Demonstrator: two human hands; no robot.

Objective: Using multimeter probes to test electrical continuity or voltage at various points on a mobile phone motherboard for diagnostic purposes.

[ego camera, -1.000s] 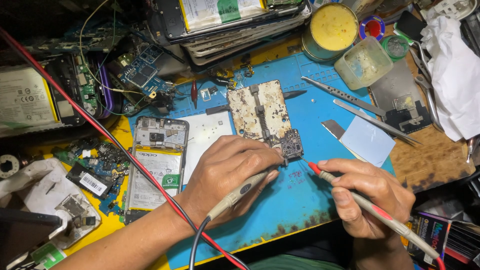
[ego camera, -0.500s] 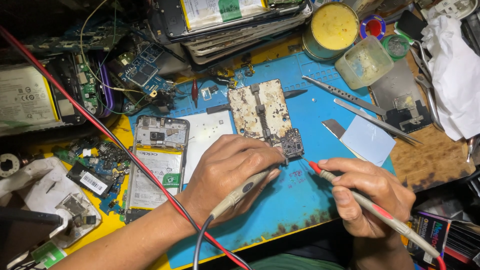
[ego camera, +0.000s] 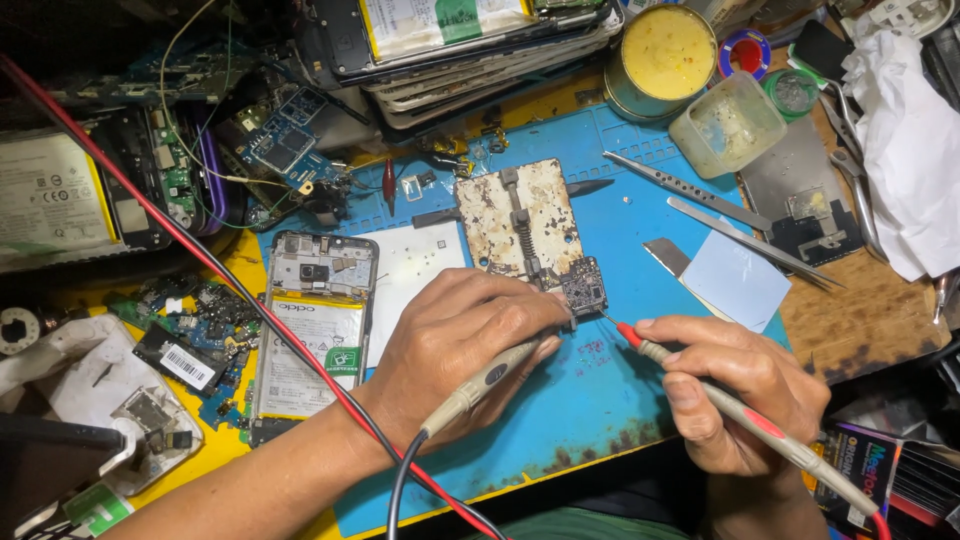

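two probes are being pinched by the hands — left hand point(ego camera: 465, 345) on the black probe point(ego camera: 490, 380), right hand point(ego camera: 745, 395) on the red probe point(ego camera: 700, 385) — at a small circuit board point(ego camera: 583, 285), tweezers point(ego camera: 690, 190) and an opened phone point(ego camera: 310, 330) lying beside on the bench point(ego camera: 600, 400).

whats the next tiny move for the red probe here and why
Probably ease the red probe in the right hand a touch further left, onto the small dark circuit board. Its needle tip sits right at the board's lower right edge, while the left hand already holds the grey probe at the board's lower left. Whether the tip touches cannot be told.
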